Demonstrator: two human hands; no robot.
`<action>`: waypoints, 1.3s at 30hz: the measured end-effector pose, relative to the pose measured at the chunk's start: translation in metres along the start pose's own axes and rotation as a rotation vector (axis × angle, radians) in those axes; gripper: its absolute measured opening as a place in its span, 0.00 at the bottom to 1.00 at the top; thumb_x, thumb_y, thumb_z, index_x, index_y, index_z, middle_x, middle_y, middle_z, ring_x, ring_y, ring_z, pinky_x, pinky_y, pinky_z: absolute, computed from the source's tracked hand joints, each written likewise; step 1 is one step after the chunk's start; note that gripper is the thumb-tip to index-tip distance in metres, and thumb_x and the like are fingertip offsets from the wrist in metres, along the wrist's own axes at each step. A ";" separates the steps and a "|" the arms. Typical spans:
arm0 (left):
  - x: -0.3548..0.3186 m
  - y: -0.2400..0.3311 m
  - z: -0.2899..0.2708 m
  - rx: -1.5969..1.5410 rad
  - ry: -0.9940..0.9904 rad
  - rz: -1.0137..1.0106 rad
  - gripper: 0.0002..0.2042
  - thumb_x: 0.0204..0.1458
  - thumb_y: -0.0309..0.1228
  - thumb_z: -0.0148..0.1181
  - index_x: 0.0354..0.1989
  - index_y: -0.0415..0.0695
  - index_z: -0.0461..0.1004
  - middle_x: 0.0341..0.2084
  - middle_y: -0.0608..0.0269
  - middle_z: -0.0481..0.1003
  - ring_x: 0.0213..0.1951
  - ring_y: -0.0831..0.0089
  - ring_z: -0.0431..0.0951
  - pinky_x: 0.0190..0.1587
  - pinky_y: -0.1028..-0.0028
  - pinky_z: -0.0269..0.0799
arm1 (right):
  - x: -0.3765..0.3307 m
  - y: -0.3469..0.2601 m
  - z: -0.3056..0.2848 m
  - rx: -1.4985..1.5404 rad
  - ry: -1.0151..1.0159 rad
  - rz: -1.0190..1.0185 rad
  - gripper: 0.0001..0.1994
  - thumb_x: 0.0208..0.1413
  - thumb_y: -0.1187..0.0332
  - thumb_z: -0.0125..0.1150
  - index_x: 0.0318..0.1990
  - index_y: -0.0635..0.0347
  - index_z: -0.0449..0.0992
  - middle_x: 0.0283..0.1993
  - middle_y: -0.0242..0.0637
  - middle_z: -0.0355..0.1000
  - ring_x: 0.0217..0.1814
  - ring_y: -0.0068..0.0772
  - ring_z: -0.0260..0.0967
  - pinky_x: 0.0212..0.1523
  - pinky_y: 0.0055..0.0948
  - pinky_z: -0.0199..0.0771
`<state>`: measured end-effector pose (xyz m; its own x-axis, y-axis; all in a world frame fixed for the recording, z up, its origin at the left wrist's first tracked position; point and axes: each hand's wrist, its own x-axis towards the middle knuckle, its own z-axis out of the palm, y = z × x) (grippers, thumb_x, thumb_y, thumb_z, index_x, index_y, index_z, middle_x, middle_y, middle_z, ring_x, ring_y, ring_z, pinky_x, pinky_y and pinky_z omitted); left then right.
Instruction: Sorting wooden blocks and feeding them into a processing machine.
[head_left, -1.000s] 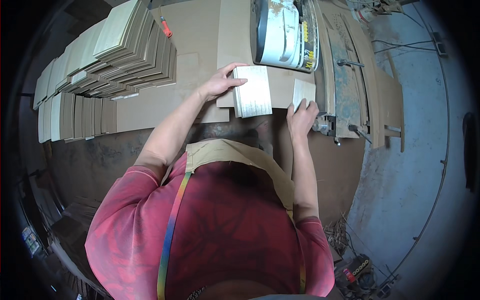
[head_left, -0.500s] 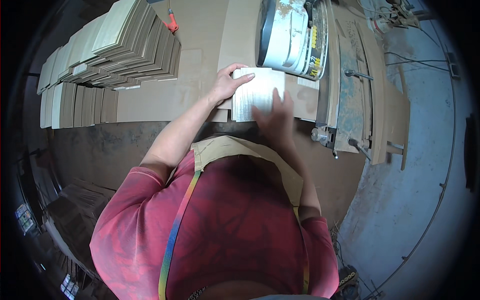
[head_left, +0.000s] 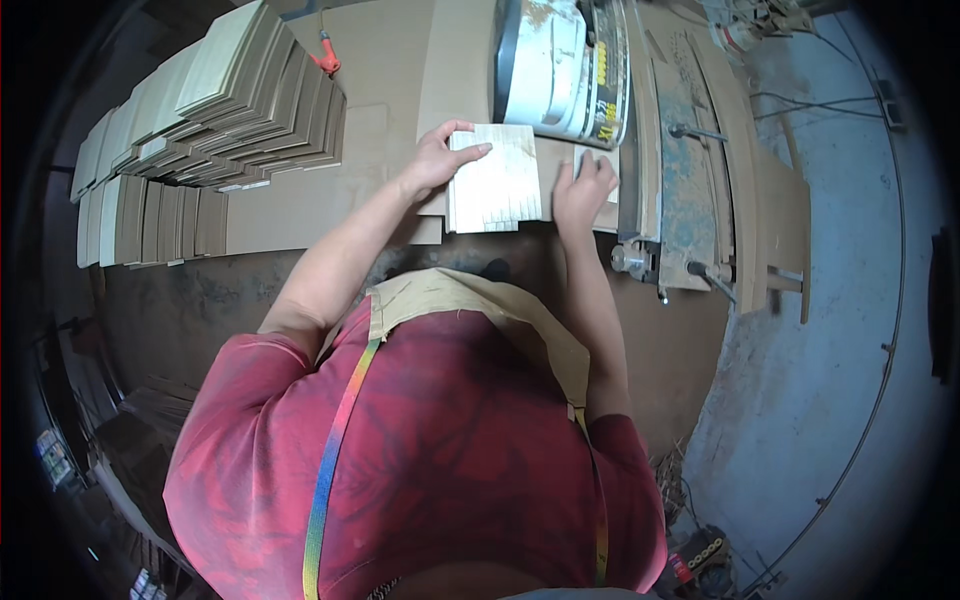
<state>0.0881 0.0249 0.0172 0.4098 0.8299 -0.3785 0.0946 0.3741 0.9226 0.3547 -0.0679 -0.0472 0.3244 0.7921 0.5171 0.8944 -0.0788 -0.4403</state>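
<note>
A stack of thin pale wooden boards (head_left: 497,180) stands at the table's front edge, its lower edges stepped and uneven. My left hand (head_left: 437,163) grips the stack's upper left side, with the thumb lying over the top. Off to the right of the boards, my right hand (head_left: 583,195) is over a small white sheet (head_left: 608,165) on the table. Its fingers are curled together around something small that I cannot make out.
Tall piles of similar boards (head_left: 215,110) fill the table's left end. A whitish tub-like object (head_left: 555,75) with dark printed bands stands behind my hands. To the right is a dusty machine bed (head_left: 690,170) with clamp levers. A red-handled tool (head_left: 328,58) lies farther back.
My right hand has left the face of the boards and moved right to the white sheet, its fingers now curled. My left hand stays on the boards. The whole view has shifted slightly.
</note>
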 end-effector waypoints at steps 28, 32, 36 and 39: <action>-0.003 -0.008 0.008 0.022 0.068 0.041 0.25 0.57 0.27 0.78 0.63 0.41 0.78 0.51 0.54 0.81 0.48 0.67 0.83 0.52 0.69 0.84 | -0.043 -0.093 -0.066 0.177 -0.294 -0.074 0.37 0.55 0.54 0.77 0.66 0.74 0.75 0.70 0.69 0.67 0.65 0.69 0.69 0.68 0.54 0.73; -0.005 -0.002 0.001 0.012 0.051 0.037 0.25 0.57 0.27 0.78 0.63 0.41 0.78 0.50 0.54 0.81 0.47 0.68 0.83 0.51 0.70 0.84 | -0.058 -0.044 -0.095 -0.030 -0.350 0.041 0.37 0.57 0.57 0.75 0.69 0.72 0.73 0.70 0.68 0.65 0.64 0.68 0.66 0.64 0.55 0.75; 0.001 -0.007 -0.013 -0.026 -0.018 0.057 0.25 0.57 0.27 0.78 0.63 0.41 0.78 0.48 0.54 0.81 0.46 0.68 0.83 0.51 0.71 0.84 | -0.052 0.020 -0.053 -0.236 -0.166 0.051 0.31 0.59 0.60 0.72 0.66 0.73 0.76 0.70 0.66 0.65 0.67 0.67 0.63 0.67 0.53 0.74; 0.009 -0.018 -0.025 -0.118 -0.150 0.143 0.25 0.57 0.27 0.78 0.62 0.41 0.78 0.48 0.53 0.81 0.46 0.68 0.83 0.50 0.71 0.84 | -0.017 0.028 -0.011 -0.332 -0.020 -0.027 0.28 0.61 0.61 0.71 0.63 0.73 0.78 0.70 0.66 0.65 0.68 0.67 0.62 0.68 0.53 0.73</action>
<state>0.0677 0.0361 -0.0044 0.5425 0.8104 -0.2213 -0.0773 0.3104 0.9474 0.3781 -0.0901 -0.0602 0.2960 0.8080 0.5095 0.9552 -0.2481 -0.1614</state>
